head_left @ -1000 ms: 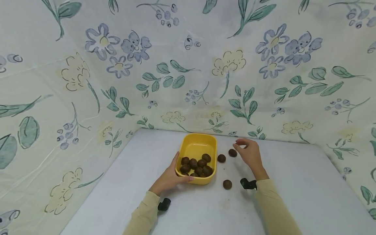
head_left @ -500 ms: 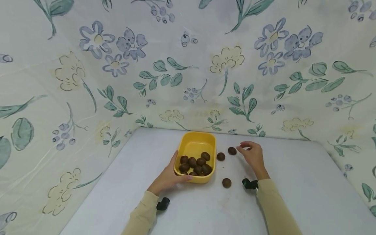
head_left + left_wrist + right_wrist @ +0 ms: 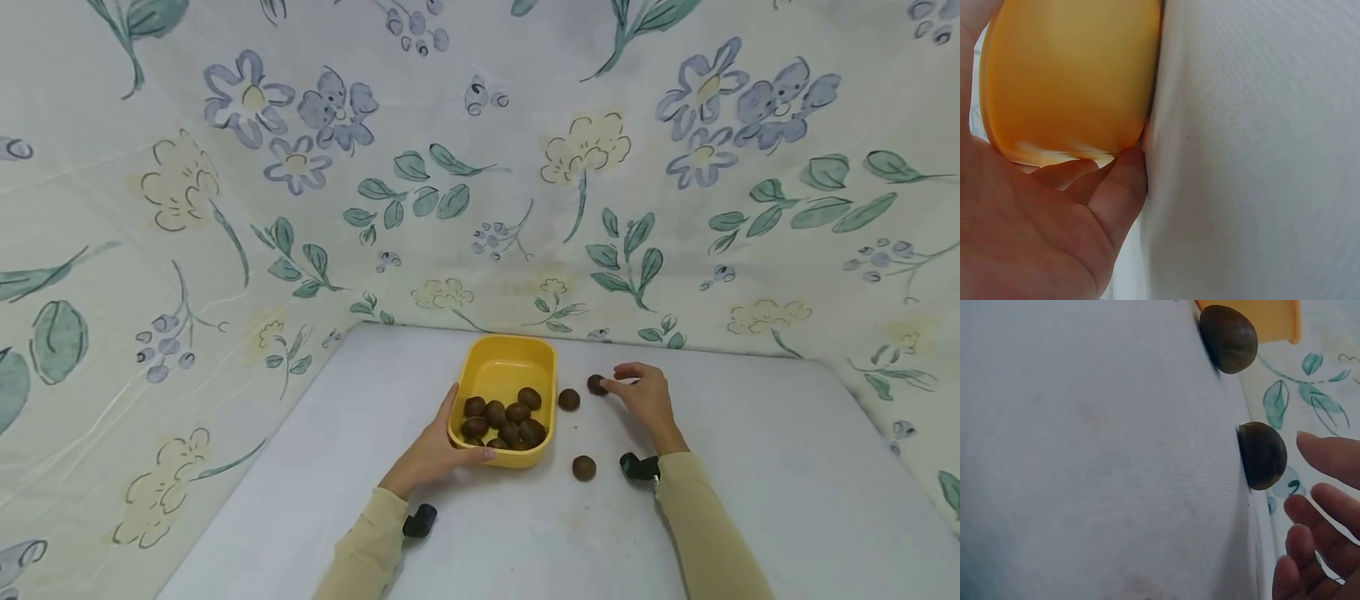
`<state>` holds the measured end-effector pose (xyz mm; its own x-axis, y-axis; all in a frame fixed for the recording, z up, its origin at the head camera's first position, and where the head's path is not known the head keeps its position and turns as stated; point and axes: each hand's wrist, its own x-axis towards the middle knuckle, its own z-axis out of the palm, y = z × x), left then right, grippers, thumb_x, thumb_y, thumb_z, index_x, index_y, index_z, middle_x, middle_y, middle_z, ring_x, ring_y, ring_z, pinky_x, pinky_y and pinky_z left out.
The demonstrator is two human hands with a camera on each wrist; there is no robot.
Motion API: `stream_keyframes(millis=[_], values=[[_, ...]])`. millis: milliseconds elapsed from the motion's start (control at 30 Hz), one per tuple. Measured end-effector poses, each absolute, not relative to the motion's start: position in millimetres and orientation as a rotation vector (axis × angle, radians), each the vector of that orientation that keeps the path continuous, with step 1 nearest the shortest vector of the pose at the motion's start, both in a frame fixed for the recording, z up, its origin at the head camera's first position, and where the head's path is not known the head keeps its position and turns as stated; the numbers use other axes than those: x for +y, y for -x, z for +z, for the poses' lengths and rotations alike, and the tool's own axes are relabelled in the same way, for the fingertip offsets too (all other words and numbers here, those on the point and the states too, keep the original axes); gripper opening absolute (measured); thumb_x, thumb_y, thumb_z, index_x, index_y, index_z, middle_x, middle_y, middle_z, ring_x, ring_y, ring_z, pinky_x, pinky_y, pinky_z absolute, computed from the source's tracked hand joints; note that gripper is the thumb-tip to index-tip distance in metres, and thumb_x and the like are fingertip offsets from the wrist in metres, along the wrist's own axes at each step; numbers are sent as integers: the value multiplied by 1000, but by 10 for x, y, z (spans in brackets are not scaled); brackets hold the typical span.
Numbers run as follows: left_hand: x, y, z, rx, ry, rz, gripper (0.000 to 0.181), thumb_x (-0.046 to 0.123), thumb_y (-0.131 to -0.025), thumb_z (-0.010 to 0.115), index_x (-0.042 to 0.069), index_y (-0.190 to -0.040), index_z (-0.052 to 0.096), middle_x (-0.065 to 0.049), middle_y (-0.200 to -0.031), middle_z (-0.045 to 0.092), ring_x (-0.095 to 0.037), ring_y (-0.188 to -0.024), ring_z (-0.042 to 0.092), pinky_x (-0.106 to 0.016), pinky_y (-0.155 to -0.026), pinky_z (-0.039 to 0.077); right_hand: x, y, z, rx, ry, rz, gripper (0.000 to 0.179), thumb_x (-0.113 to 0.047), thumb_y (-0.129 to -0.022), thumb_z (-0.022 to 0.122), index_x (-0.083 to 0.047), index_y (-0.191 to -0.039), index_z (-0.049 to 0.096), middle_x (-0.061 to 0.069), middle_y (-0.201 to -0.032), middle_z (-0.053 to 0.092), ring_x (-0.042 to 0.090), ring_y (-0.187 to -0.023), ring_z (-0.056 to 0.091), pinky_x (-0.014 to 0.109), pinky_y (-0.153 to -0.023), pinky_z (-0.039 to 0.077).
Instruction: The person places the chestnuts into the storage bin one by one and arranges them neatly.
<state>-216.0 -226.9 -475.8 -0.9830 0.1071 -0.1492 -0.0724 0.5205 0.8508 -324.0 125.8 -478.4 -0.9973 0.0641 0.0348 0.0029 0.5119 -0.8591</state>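
A yellow plastic box (image 3: pixel 504 373) sits on the table with several brown chestnuts (image 3: pixel 517 413) gathered at its near end. My left hand (image 3: pixel 435 454) grips its near left corner, fingers along the side and thumb across the front; in the left wrist view the fingers (image 3: pixel 1124 187) lie against the yellow wall. To the right of the box, my right hand (image 3: pixel 645 398) reaches over the table to a loose chestnut (image 3: pixel 596 384). In the right wrist view its thumb and fingers are spread beside that chestnut (image 3: pixel 1263 456), with a small gap between.
Another chestnut (image 3: pixel 569 400) lies close to the box's right side, and one more (image 3: pixel 583 468) is nearer the front. The white table (image 3: pixel 540 542) ends at a floral-patterned cloth (image 3: pixel 495 200) at the back and sides. Each wrist carries a small black camera (image 3: pixel 639 467).
My right hand has moved slightly right and nearer, and its fingertips now overlap the far chestnut in the head view. The left hand stays on the box.
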Motion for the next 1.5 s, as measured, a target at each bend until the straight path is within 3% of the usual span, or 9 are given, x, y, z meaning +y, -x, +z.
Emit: stream_keyframes(millis=[333, 867, 1333, 1500], values=[[-2274, 2166, -4765, 2573, -30, 1453, 134, 56, -71, 89, 25, -168, 1, -14, -173, 24, -39, -155, 34, -64, -124, 31, 1182, 3271, -4778, -2798, 29, 1461, 50, -24, -88, 82, 4, -127, 67, 25, -131, 68, 37, -113, 61, 41, -89, 54], [-2261, 2117, -4736, 2567, -31, 1457, 134, 56, -72, 89, 24, -168, 1, -12, -173, 24, -38, -155, 34, -63, -125, 30, 1115, 3318, -4819, -2871, 18, 1408, 48, -19, -88, 79, 4, -129, 66, 26, -133, 66, 40, -124, 58, 55, -109, 48], [-2249, 2115, -4712, 2576, -21, 1457, 133, 54, -72, 89, 25, -168, 2, -12, -173, 24, -38, -155, 35, -64, -124, 30, 1117, 3279, -4732, -2850, 102, 1454, 45, -22, -88, 80, 3, -124, 70, 25, -129, 69, 36, -118, 61, 49, -101, 53], [-2251, 2125, -4718, 2579, -14, 1453, 134, 55, -71, 89, 25, -168, 2, -13, -173, 25, -39, -155, 34, -65, -124, 30, 1114, 3260, -4676, -2843, 86, 1455, 44, -25, -89, 81, 0, -125, 71, 22, -128, 70, 31, -109, 61, 39, -88, 53]])
